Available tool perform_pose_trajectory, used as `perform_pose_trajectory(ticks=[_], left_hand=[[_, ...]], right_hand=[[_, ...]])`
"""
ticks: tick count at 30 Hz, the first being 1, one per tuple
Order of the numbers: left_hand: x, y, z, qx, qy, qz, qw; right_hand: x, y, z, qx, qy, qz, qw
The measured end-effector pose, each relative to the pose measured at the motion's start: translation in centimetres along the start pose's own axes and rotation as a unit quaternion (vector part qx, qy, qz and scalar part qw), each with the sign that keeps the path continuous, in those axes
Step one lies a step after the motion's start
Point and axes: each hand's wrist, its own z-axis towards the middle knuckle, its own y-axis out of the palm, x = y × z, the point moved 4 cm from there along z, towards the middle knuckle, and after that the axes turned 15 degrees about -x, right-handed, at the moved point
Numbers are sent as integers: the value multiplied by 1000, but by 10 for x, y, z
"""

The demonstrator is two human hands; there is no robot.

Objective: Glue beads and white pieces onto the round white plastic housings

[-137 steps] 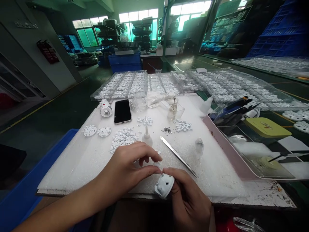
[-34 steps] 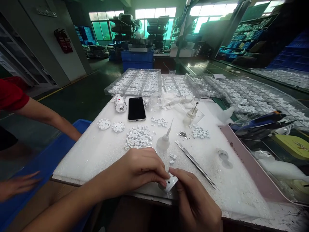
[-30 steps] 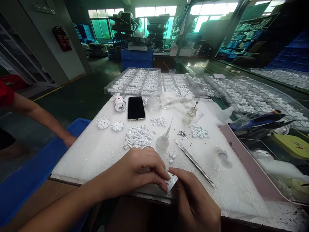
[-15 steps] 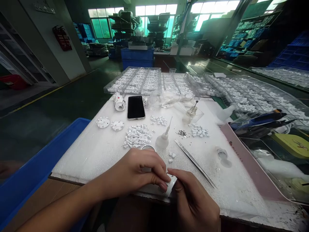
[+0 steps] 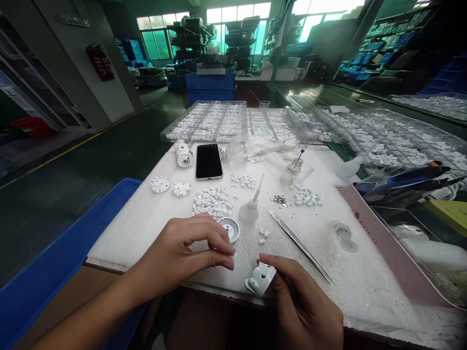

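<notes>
Cup (image 5: 261,279) in the right hand (image 5: 303,292), small piece (image 5: 234,255) pinched in the left (image 5: 199,245)

The step in hand looks like close handwork on the cup, a small piece at a time. The cup is in the right hand, above the near edge of the counter (image 5: 430,324), tilted with its side cut-outs showing. That hand's grip is firm around it, forefinger along the top and thumb underneath.

The left hand's grip is closed, thumb and forefinger pinched on something pale; its exact shape is too small to read. The pinch is near the cup but apart from it. Just beyond the left fingers lies a disc (image 5: 230,229), partly hidden by them.

Any next move on the cup would seem to call for a still right hand and fine fingertip control in the left, with the cut-outs turned to view. A piece this small could easily slip or sit crooked.

Loose bits (image 5: 263,235) lie on the foam (image 5: 142,231) beyond the cup, between the bottle (image 5: 249,211) and the right hand. The tweezers (image 5: 299,244) lie to the right, untouched, and a heap of white pieces (image 5: 212,200) lies past the disc.
</notes>
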Motion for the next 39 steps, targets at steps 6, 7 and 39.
perform_pose_trajectory(ticks=[6,7,39], left_hand=[[13,20,26,-101,40,-65,992],[11,22,28,-108,37,-74,991],[2,60,18,7,-35,-68,997]], right_hand=[[-1,-3,2,-12,-27,22,999],[-2,-3,2,-15,-28,27,999],[-1,1,-10,131,42,-25,990]])
